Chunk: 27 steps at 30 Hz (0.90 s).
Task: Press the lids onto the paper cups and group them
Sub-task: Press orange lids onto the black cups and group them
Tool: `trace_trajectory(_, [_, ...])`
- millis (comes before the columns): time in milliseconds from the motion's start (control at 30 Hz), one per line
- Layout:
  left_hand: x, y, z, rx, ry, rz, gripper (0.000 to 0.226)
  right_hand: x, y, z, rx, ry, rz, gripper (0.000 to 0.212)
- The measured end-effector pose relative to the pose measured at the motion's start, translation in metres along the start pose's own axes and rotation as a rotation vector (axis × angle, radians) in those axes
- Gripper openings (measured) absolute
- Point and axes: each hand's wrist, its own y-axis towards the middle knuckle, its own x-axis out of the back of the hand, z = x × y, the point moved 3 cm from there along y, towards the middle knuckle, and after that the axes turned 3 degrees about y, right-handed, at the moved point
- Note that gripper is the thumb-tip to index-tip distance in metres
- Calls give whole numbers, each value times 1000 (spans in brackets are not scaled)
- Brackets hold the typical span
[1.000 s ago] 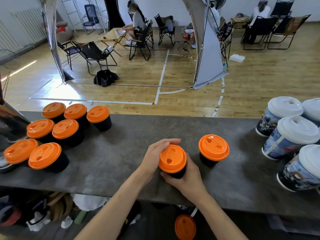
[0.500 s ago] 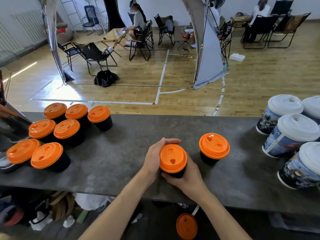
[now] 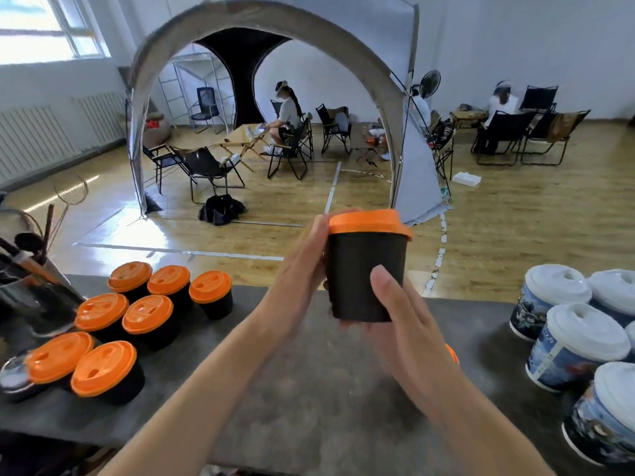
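Table (image 3: 309,389): seen below both grips.
Orange-lidded cups (image 3: 147,314): grouped left of the grips.
White-lidded cups (image 3: 580,341): grouped to their right.
Black cup (image 3: 364,269): held above the table, clasped by left grip (image 3: 302,280) and right grip (image 3: 405,324).
Orange lid (image 3: 367,221): seated on it.

Cup group (image 3: 147,314) left on counter (image 3: 309,400), second group (image 3: 580,338) right, held cup (image 3: 360,269) between, perhaps another cup (image 3: 453,353) beneath.

Matt black paper cup (image 3: 365,276), smooth orange plastic lid (image 3: 367,222), mottled grey stone-like counter (image 3: 309,389)
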Motion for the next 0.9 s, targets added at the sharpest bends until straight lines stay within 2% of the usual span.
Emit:
trace_trajectory(33, [0,11,-15,-30,17,-5,62,-5,11,17,14,28,7,79])
trace_trajectory(167, [-2,43,-57,-131,94,-32,65,-19,44,66,58,129,50,73])
trace_trajectory(300, [-6,53,-78,-144,58,-9,64,-27,56,90,55,176,108,68])
trace_trajectory(367, [-8,54,-85,-172,73,4,55,-28,59,96,59,192,126,56])
trace_trajectory(433, [-9,55,-91,-229,95,-20,35,-28,57,101,65,206,129,50])
trace_trajectory(533, [-13,54,-102,-293,112,-56,24,-27,53,104,91,133,78,87])
trace_trajectory(567, [-14,55,-104,-285,118,-57,25,-29,52,106,101,117,67,90])
trace_trajectory(667, [-15,56,-115,-238,99,15,35,-34,54,114,38,225,141,70])
trace_trajectory(767, [-14,58,-127,-245,97,54,42,-36,55,125,-18,321,241,76])
trace_trajectory(900, [-15,55,-142,-275,89,45,44,-44,51,139,-24,330,304,74])
